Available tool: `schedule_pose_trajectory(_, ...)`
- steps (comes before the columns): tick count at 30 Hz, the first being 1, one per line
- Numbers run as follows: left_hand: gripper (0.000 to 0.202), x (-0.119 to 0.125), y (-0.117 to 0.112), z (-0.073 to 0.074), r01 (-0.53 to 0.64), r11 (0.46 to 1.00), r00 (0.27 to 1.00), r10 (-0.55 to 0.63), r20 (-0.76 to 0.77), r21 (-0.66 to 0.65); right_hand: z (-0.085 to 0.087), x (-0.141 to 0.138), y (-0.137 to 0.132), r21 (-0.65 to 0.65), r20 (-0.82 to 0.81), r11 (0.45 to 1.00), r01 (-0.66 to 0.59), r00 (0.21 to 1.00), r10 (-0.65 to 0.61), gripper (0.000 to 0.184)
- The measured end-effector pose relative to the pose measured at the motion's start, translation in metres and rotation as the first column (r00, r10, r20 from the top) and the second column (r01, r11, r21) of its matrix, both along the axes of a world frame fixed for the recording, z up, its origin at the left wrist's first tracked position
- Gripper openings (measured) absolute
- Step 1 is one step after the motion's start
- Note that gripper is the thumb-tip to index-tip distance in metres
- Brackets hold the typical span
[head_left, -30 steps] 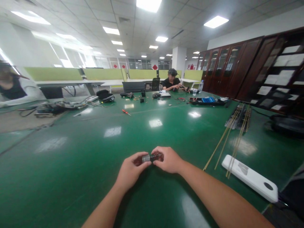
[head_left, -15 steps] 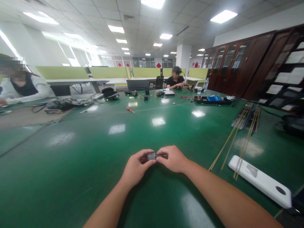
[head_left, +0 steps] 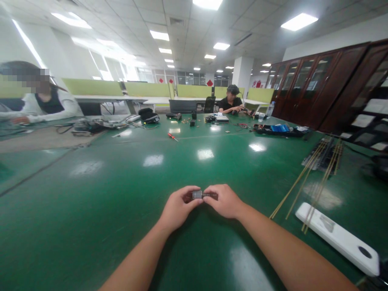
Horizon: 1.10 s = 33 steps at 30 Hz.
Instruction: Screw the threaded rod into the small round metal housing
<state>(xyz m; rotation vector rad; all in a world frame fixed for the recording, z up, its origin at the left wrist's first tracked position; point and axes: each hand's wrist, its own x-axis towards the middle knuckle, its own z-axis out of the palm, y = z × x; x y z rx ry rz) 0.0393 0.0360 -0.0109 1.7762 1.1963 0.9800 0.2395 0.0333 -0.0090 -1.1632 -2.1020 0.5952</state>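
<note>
Just above the green table point(head_left: 121, 194), my two hands meet around a small cylindrical part point(head_left: 200, 195) with a silver end and a dark end. My left hand point(head_left: 178, 208) pinches the silver end. My right hand point(head_left: 223, 201) has its fingers closed over the dark end. The middle of the part shows between my fingertips; the rest is hidden by my fingers.
A white flat device point(head_left: 339, 239) lies at the right with thin brass rods point(head_left: 306, 178) across it. A red screwdriver point(head_left: 173, 137) and tools lie further back. One person point(head_left: 232, 103) sits at the far end, another point(head_left: 39, 101) at the left. Dark cabinets point(head_left: 318, 89) line the right wall.
My hands keep the same grip on the part. The view has shifted left, so hands and table items sit a little further right in the picture.
</note>
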Motion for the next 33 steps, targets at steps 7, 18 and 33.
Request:
schedule_pose_trajectory(7,0.038,-0.0007,0.0005,-0.0012,0.002,1.0,1.0,-0.002,0.003,-0.001,0.002,0.0015,-0.0002,0.02,0.024,1.0,-0.002,1.0,0.002,0.015)
schedule_pose_trajectory(18,0.04,-0.0007,0.0018,-0.0024,-0.012,1.0,1.0,0.012,0.001,0.0,0.0033,0.0048,0.001,0.026,0.05,1.0,0.004,0.999,-0.005,0.014)
schedule_pose_trajectory(33,0.039,-0.0004,0.0015,-0.0019,0.003,1.0,1.0,-0.003,-0.001,0.004,0.0018,0.0044,0.0011,0.054,0.038,0.998,0.015,0.999,-0.017,0.015)
